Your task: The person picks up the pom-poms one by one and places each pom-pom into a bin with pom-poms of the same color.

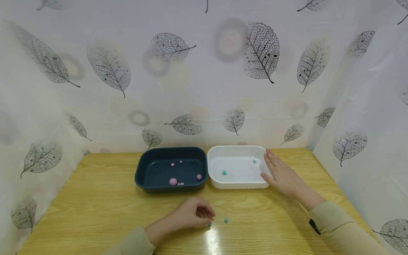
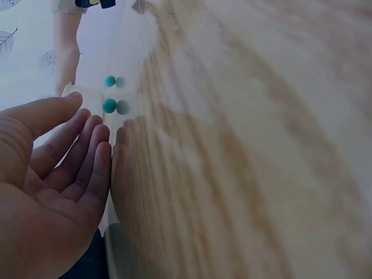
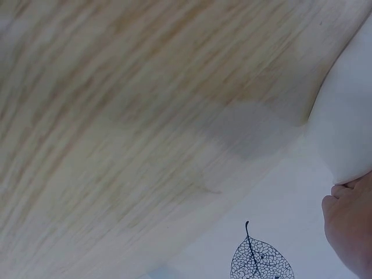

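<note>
My left hand (image 1: 193, 214) is low over the table with loosely bent fingers, its palm empty in the left wrist view. Just past its fingertips lies a small teal ball (image 2: 109, 106); a second teal ball (image 1: 226, 220) sits a little farther right. My right hand (image 1: 283, 175) rests its extended fingers against the right rim of a white dish (image 1: 239, 185). Inside that dish are two more teal balls, one toward the left (image 1: 224, 173) and a smaller one near the back right. The right wrist view catches only part of this hand (image 3: 351, 226) by the dish's outer side.
A dark blue dish (image 1: 153, 188) stands directly left of the white one, holding several pink balls (image 1: 173, 181) of different sizes. Both dishes are at the back of the wood-grain table (image 1: 95, 209). Leaf-patterned sheeting (image 1: 204, 88) encloses the back and sides.
</note>
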A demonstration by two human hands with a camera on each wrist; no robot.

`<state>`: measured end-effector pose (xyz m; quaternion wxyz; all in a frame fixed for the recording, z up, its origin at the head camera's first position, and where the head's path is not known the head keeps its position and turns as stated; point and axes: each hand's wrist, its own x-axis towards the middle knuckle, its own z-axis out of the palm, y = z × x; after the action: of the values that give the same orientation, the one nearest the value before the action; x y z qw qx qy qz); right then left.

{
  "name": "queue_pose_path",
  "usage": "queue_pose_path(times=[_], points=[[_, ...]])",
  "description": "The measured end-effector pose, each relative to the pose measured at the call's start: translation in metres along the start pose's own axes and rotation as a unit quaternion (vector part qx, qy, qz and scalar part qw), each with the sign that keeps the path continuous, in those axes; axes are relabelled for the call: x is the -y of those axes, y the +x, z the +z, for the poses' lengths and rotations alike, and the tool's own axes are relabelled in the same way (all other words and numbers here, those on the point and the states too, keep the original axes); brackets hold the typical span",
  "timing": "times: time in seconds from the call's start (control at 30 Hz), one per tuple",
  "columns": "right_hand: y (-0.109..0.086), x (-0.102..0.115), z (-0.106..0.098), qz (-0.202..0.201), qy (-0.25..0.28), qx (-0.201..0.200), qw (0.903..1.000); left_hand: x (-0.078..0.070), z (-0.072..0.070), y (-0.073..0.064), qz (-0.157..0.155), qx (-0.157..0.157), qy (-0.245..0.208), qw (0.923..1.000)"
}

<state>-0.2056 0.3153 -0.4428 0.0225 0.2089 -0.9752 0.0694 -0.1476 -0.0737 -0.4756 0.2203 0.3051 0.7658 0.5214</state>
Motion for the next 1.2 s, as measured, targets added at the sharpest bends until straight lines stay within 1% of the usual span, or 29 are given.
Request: queue_pose_path(times=[0.13,0.33,0.5,0.6,0.7,0.8,0.93,1.13,1.2], points=[[0.000,0.000,0.001,-0.004,0.000,-0.005,1.0000,0.000,0.000,-0.002,0.006,0.008,0.016,0.9998],[0.001,0.000,0.001,-0.008,-0.002,-0.008,0.9999,-0.001,-0.001,-0.004,0.019,0.014,0.067,0.9975],[0.000,0.002,0.000,-0.005,0.002,-0.002,1.0000,-0.002,-0.002,-0.005,0.021,0.022,0.098,0.9947],[0.000,0.003,-0.002,-0.003,0.004,0.003,1.0000,-0.004,-0.002,-0.005,0.028,0.029,0.127,0.9910],[-0.001,0.004,-0.003,-0.001,0.004,0.002,1.0000,-0.007,-0.002,-0.005,0.040,0.034,0.163,0.9852],[-0.001,0.005,-0.003,-0.002,0.002,0.000,1.0000,-0.009,-0.001,-0.004,0.040,0.038,0.191,0.9800],[0.000,0.004,-0.003,-0.003,-0.001,-0.002,1.0000,-0.010,0.000,-0.003,0.029,0.041,0.205,0.9774],[-0.001,0.003,-0.003,-0.002,-0.002,-0.002,1.0000,-0.010,0.002,-0.001,0.044,0.039,0.217,0.9743],[-0.001,0.003,-0.003,-0.002,-0.002,-0.003,1.0000,-0.010,0.002,-0.001,0.043,0.039,0.221,0.9735]])
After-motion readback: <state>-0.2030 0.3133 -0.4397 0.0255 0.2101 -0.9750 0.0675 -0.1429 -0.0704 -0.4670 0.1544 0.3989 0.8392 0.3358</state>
